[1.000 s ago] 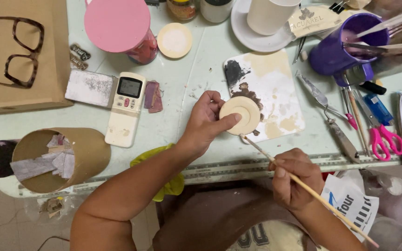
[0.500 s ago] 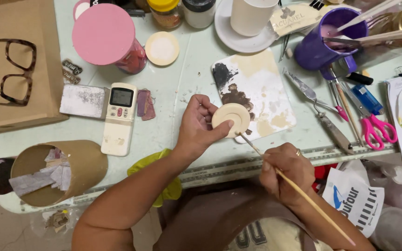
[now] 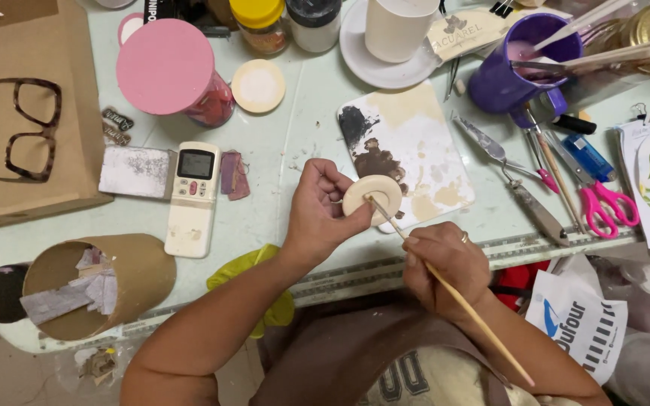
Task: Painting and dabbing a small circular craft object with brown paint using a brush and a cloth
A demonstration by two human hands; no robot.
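Cream disc [image 3: 372,197] near table edge [image 3: 385,267]

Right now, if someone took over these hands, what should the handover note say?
Left hand: holds the cream round disc by its edge, just above the paint-smeared palette tile.
Right hand: grips a thin wooden brush, tip touching the disc's face.
Nearby: purple cup with tools behind the tile, a second cream disc beside the pink-lidded jar, pink scissors at right.
Done: disc face looks evenly cream.
Left: cannot tell how much of the disc remains uncoated; the second disc lies untouched.
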